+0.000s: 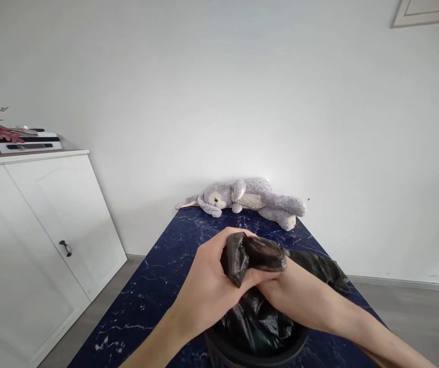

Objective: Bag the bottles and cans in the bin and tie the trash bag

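Observation:
A black plastic garbage bag sits inside a round dark bin at the near end of the table. My left hand is closed around the gathered neck of the bag, and crumpled plastic pokes up above the thumb. Crossing in from the right, my right hand presses against the left and is closed on the same bunched plastic; its fingers are mostly covered by the bag. A loose flap of black plastic lies on the table beyond the right forearm.
The narrow blue marble-patterned table reaches to the white wall. A grey plush rabbit lies on its far end. To the left stands a white cabinet with red decorative leaves and a white box-like item on top.

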Tool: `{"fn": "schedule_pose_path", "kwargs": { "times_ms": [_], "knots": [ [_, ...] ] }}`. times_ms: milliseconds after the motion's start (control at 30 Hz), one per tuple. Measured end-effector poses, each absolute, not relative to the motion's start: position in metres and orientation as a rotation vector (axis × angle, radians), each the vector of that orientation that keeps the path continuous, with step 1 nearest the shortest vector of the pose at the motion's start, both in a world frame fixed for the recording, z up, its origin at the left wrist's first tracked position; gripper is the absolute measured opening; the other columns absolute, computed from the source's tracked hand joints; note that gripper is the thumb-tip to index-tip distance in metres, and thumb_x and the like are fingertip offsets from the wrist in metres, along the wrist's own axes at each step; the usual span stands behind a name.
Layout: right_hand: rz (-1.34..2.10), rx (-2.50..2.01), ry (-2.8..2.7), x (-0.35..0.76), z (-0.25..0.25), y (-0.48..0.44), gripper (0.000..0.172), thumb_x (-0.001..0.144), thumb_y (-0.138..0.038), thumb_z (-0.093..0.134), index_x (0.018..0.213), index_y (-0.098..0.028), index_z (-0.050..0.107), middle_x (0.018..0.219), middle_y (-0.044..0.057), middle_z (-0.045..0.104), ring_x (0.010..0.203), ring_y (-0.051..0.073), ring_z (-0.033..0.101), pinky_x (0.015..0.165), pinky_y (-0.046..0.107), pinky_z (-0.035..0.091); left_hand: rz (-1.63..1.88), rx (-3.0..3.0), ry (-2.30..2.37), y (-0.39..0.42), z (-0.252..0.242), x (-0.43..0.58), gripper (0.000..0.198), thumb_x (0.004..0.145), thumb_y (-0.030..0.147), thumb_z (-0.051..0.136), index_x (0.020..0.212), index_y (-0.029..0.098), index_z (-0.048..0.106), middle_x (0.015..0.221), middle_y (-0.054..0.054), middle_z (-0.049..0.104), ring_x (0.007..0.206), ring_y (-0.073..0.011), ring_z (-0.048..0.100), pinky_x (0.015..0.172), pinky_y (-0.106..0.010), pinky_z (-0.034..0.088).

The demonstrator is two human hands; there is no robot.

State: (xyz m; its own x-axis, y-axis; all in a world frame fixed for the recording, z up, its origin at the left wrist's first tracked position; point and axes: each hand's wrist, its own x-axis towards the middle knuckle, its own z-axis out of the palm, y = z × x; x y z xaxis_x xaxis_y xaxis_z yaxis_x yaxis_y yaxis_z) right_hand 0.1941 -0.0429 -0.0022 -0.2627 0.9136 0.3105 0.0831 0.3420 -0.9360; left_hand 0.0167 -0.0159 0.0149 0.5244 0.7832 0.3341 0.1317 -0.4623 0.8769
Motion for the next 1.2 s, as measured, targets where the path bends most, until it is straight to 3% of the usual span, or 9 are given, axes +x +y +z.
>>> {"fn": "schedule_pose_path", "kwargs": {
  "times_ms": [133, 300, 400, 567, 667, 800, 933, 1067, 1200],
  "knots": [
    [1.099, -1.100, -1.735, 0.200, -0.002, -0.044, 0.015, 0.102, -0.040, 0.060, 0.100, -0.027, 0.067, 0.083, 0.000, 0.061, 0.073, 0.019, 0.054, 0.064, 0.033, 0.047, 1.083, 1.837, 0.865, -0.013, 0.007, 0.017, 0.028, 0.098, 0.051, 0.073, 0.088, 0.025, 0.070, 0.090, -0.001, 0.074, 0.094, -0.0254, 0.073, 0.091, -0.037, 0.057],
    [1.184, -1.149, -1.606, 0.204, -0.007, -0.043, 0.044, 0.102, -0.068, 0.061, 0.109, -0.024, 0.063, 0.081, -0.004, 0.053, 0.070, 0.013, 0.049, 0.065, 0.028, 0.044, 1.236, 1.465, 1.084, -0.008, -0.005, 0.014, 0.042, 0.085, 0.064, 0.083, 0.103, 0.028, 0.072, 0.106, -0.003, 0.074, 0.108, -0.0292, 0.071, 0.089, -0.037, 0.058],
    [1.179, -1.009, -1.550, 0.202, -0.011, -0.042, 0.049, 0.107, -0.065, 0.054, 0.087, -0.021, 0.058, 0.070, -0.004, 0.050, 0.065, 0.011, 0.045, 0.067, 0.027, 0.040, 1.266, 1.486, 1.011, -0.009, -0.003, 0.013, 0.040, 0.092, 0.065, 0.076, 0.111, 0.030, 0.069, 0.093, 0.001, 0.066, 0.097, -0.0227, 0.066, 0.087, -0.033, 0.055],
    [1.371, -0.822, -1.099, 0.193, -0.009, -0.036, 0.045, 0.096, -0.064, 0.072, 0.096, -0.021, 0.060, 0.067, -0.011, 0.030, 0.054, 0.007, 0.020, 0.050, 0.024, 0.021, 1.238, 1.769, 0.926, -0.020, 0.007, 0.010, 0.037, 0.111, 0.061, 0.044, 0.107, 0.027, 0.059, 0.076, 0.003, 0.044, 0.072, -0.0169, 0.049, 0.078, -0.032, 0.048],
    [1.320, -0.977, -1.143, 0.188, -0.004, -0.035, 0.037, 0.093, -0.053, 0.076, 0.092, -0.020, 0.058, 0.070, -0.009, 0.035, 0.059, 0.008, 0.028, 0.051, 0.022, 0.025, 1.108, 2.003, 0.892, -0.028, 0.012, 0.007, 0.035, 0.114, 0.049, 0.038, 0.097, 0.026, 0.058, 0.077, 0.001, 0.049, 0.074, -0.0184, 0.052, 0.077, -0.033, 0.049],
    [1.349, -0.966, -1.600, 0.184, 0.005, -0.046, 0.023, 0.085, -0.020, 0.074, 0.102, -0.023, 0.058, 0.090, -0.003, 0.061, 0.078, 0.013, 0.055, 0.065, 0.025, 0.045, 1.073, 2.456, 0.784, -0.034, 0.024, -0.001, 0.018, 0.106, 0.024, 0.046, 0.090, 0.026, 0.054, 0.107, -0.008, 0.064, 0.105, -0.0265, 0.060, 0.096, -0.042, 0.053],
    [1.108, -0.862, -1.964, 0.179, 0.010, -0.053, 0.029, 0.075, -0.014, 0.077, 0.095, -0.025, 0.059, 0.099, -0.001, 0.068, 0.088, 0.019, 0.062, 0.070, 0.030, 0.048, 0.949, 2.730, 0.761, -0.037, 0.036, -0.006, 0.011, 0.102, 0.022, 0.051, 0.095, 0.027, 0.057, 0.155, -0.009, 0.049, 0.151, -0.0363, 0.037, 0.117, -0.056, 0.046],
    [0.798, -0.887, -2.041, 0.171, 0.007, -0.053, 0.029, 0.081, -0.013, 0.062, 0.068, -0.025, 0.039, 0.086, 0.001, 0.064, 0.079, 0.020, 0.057, 0.064, 0.034, 0.042, 0.832, 2.838, 0.587, -0.040, 0.037, -0.002, 0.009, 0.100, 0.023, 0.058, 0.106, 0.029, 0.060, 0.161, -0.008, 0.047, 0.156, -0.0398, 0.033, 0.123, -0.061, 0.040],
    [0.849, -0.927, -1.978, 0.169, 0.002, -0.052, 0.021, 0.092, -0.016, 0.048, 0.073, -0.024, 0.050, 0.085, 0.001, 0.068, 0.076, 0.019, 0.059, 0.068, 0.034, 0.046, 1.171, 2.663, 0.805, -0.042, 0.013, -0.007, 0.040, 0.102, 0.033, 0.067, 0.138, 0.040, 0.051, 0.166, -0.006, 0.039, 0.158, -0.0384, 0.032, 0.125, -0.061, 0.039]
  ]
}}
